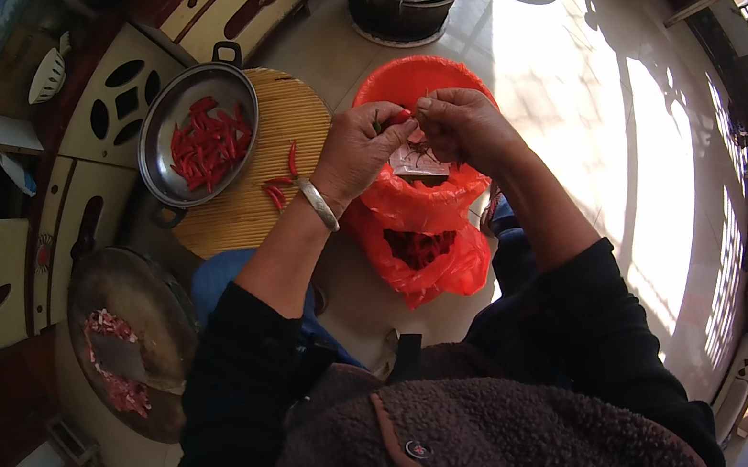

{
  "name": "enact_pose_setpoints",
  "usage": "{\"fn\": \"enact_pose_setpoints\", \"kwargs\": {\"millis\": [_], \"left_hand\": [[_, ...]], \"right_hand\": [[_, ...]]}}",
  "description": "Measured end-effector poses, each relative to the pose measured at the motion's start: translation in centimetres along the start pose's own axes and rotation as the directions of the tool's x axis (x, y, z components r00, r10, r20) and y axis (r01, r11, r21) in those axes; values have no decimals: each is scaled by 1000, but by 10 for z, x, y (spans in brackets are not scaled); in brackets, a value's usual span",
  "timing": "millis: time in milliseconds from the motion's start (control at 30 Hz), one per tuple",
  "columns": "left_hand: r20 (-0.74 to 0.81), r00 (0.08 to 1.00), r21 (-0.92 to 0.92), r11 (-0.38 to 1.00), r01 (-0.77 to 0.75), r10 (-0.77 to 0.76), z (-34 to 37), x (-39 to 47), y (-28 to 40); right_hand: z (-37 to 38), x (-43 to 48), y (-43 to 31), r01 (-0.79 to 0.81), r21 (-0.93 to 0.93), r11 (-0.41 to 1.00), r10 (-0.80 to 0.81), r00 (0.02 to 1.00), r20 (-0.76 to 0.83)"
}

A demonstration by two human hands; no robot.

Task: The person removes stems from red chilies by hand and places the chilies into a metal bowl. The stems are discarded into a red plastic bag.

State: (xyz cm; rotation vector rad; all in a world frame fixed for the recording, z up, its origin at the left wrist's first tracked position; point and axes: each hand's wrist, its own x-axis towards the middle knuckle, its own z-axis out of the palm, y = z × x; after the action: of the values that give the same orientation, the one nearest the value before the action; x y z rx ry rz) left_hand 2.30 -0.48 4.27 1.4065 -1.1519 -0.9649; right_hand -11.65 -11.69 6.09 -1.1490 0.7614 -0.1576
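Note:
My left hand [361, 148], with a silver bracelet at its wrist, grips a red chili pepper [402, 115] between thumb and fingers. Close beside it my right hand [466, 124] has its fingertips pinched together at the pepper's end, where a thin stem-like bit shows. Both hands are above a red basin [419, 71], in which dark stems [421, 149] lie on something pale. Nearer to me, a red plastic bag [417, 281] gapes open over more chilies [423, 246]. To the left, a steel pan [146, 140] holds a heap of red chilies [210, 145].
The pan rests on a round ribbed stool or table [228, 226] with a few loose chilies [275, 194]. At the lower left, a cleaver [118, 358] lies among chopped meat [129, 397] on a round chopping board [156, 302]. A lidded pot [408, 0] stands farther off.

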Motion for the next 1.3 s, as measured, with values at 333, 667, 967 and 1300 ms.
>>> {"fn": "enact_pose_setpoints", "kwargs": {"millis": [333, 667, 967, 1300], "left_hand": [[100, 964, -336, 903, 267, -248, 15, 3, -11], [57, 970, -557, 799, 227, -236, -2, 3, -1], [331, 943, -770, 589, 247, 37, -6, 0, 1], [255, 905, -743, 530, 409, -341, 8, 2, -5]], "right_hand": [[24, 7, 10, 307, -428, 850, -356, 934, -38], [4, 1, -1, 163, 77, 984, -158, 985, -69], [4, -5, -2, 48, 446, 894, -161, 963, 218], [4, 7, 9, 0, -19, 1000, -1, 995, -96]]}}
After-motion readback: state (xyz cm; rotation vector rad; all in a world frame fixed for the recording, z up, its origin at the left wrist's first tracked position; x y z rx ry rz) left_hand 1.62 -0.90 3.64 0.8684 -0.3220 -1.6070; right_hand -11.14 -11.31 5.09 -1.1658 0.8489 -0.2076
